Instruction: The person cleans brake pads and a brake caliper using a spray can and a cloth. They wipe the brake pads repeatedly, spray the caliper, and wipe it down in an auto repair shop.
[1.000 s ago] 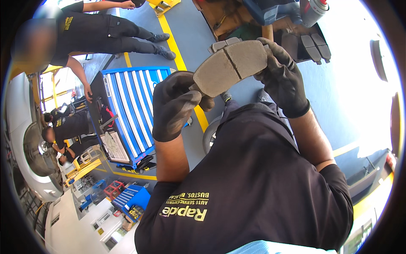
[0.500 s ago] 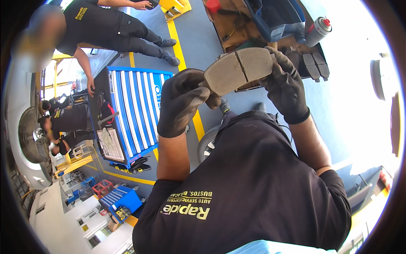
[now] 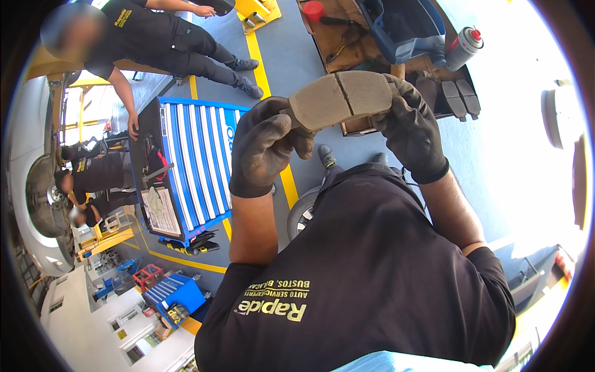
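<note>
Between my two gloved hands I hold up a grey brake pad (image 3: 319,104), its flat friction face with a single groove turned toward me. My left hand (image 3: 263,139), in a black glove, grips the pad's left end, with thumb and fingers curled around it. The right end is pinched by my right hand (image 3: 414,130), also black-gloved. Beyond my right hand, two more brake pads (image 3: 460,99) lie side by side on the edge of a tray. The back of the held pad is hidden from me.
A cardboard-lined tray (image 3: 356,49) holds tools, a blue container (image 3: 409,28) and a spray can (image 3: 465,48). To the left stands a blue tool cabinet (image 3: 204,164). A co-worker (image 3: 167,43) rests a hand on it; other people work by a raised car (image 3: 40,204).
The brake pad has shifted slightly left and tilted, its face now darker and more level. Both my hands keep their hold on it.
</note>
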### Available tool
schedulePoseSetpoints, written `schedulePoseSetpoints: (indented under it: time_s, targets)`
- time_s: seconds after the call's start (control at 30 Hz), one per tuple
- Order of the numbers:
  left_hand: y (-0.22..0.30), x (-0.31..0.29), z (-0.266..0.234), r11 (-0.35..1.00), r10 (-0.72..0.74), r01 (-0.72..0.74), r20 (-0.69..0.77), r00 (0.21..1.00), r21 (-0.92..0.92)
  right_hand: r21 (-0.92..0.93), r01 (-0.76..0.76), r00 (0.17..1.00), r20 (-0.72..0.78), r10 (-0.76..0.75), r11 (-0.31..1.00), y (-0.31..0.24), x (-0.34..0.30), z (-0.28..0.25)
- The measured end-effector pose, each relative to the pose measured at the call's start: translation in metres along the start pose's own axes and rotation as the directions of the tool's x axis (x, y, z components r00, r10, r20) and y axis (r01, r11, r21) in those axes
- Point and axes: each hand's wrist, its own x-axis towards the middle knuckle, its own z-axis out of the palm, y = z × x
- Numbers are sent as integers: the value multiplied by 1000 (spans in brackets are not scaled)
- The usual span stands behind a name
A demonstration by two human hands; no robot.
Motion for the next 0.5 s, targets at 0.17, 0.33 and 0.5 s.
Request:
schedulePoseSetpoints:
  time_s: [0.17, 0.33, 0.5]
  targets:
    - [-1, 1, 3, 982, -64, 57, -36, 997, -180, 1, 11, 999, 53, -11, 1000, -1, -3, -2]
    - [-2, 1, 8, 943, -132, 99, -82, 988, -319, 26, 30, 999, 26, -31, 999, -1, -7, 1]
    - [-5, 5, 8, 930, -147, 101, -107, 983, -354, -99, 99, 992, -63, -105, 990, 0, -9, 7]
